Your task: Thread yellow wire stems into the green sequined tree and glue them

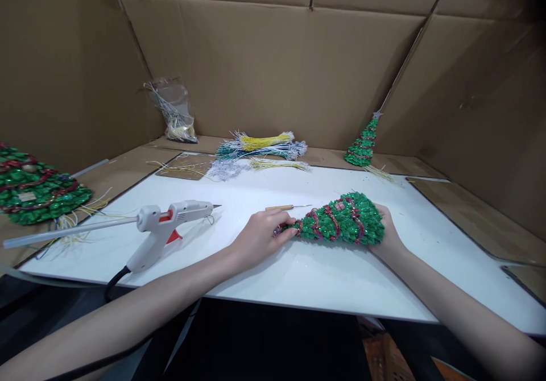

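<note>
Forearms (149, 304) cropped; left hand (264, 233) pinches the small Christmas tree (339, 222) at four o'clock, covering its tip; right hand (388, 227), half hidden, clasps its base. Glue gun (157, 233) at eight, half-seen larger tree (38, 193) at nine.

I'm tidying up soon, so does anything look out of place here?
Yes: loose strands lie scattered beside the far-left tree. They look untidy compared with the gathered bundles at the back.
</note>
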Available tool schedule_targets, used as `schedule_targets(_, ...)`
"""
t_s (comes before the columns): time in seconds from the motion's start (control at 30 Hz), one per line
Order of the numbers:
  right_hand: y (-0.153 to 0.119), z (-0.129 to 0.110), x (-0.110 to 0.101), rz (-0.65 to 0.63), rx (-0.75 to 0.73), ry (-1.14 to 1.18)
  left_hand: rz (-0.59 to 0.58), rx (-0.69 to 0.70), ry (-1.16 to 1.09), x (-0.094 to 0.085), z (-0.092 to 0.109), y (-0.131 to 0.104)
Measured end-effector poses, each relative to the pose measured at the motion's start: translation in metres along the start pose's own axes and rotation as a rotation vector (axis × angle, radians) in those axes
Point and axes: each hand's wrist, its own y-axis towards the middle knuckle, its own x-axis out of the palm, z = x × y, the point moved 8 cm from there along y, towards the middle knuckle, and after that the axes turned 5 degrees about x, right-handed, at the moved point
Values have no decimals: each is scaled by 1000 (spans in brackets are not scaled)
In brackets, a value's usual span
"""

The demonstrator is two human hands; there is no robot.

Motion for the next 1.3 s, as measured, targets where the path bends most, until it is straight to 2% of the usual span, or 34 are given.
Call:
schedule_targets(0.3,1,0,2,-1,19,59,-32,-44,-7,1,-1,0)
schedule_targets(0.8,0,-2,5,-29,-8,22,-32,-26,14,1,-1,1)
schedule_targets(1.3,0,0,1,25,37,100,-33,-35,0,1,-1,1)
